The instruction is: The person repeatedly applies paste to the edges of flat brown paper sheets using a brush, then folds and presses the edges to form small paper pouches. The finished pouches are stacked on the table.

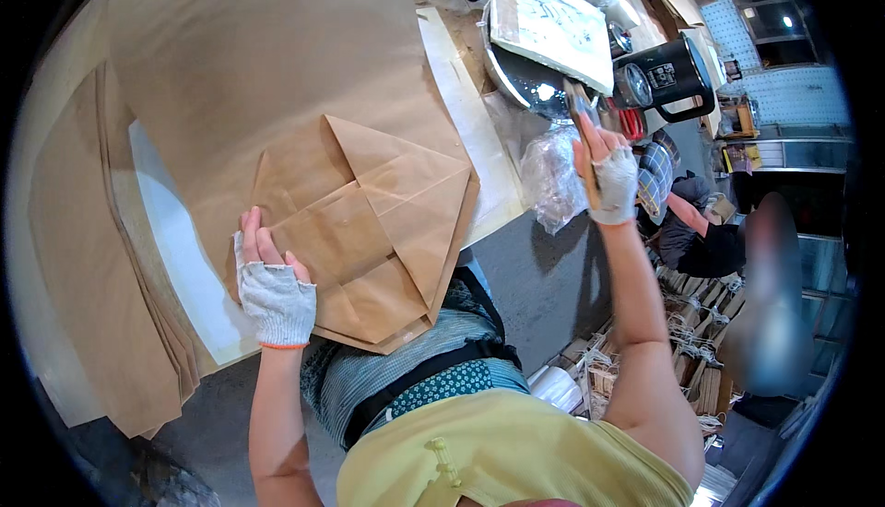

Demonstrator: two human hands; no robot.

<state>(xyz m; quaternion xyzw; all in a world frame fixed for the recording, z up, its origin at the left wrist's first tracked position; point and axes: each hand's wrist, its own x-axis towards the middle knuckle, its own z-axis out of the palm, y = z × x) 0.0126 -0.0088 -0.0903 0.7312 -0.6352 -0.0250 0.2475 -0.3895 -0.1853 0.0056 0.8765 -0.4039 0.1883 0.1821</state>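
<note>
A folded brown paper bag (369,221), its end opened into a diamond with creased flaps, lies at the table's near edge. My left hand (275,286), in a white fingerless glove, rests on the bag's left side with its fingers stretched out. Off to the right, my right hand (610,170), gloved the same way, grips a flat brush (588,161) by its wooden handle. The brush's far end is at the rim of a shiny bowl (516,74); whether it touches what is inside, I cannot tell. A white board (553,23) covers part of the bowl.
Large brown paper sheets (267,37) spread across the table, with another stack (83,258) at left. A black kettle (678,78) and crumpled clear plastic (553,175) are near the bowl. At right, another person (696,230) bends near tied bundles (705,332).
</note>
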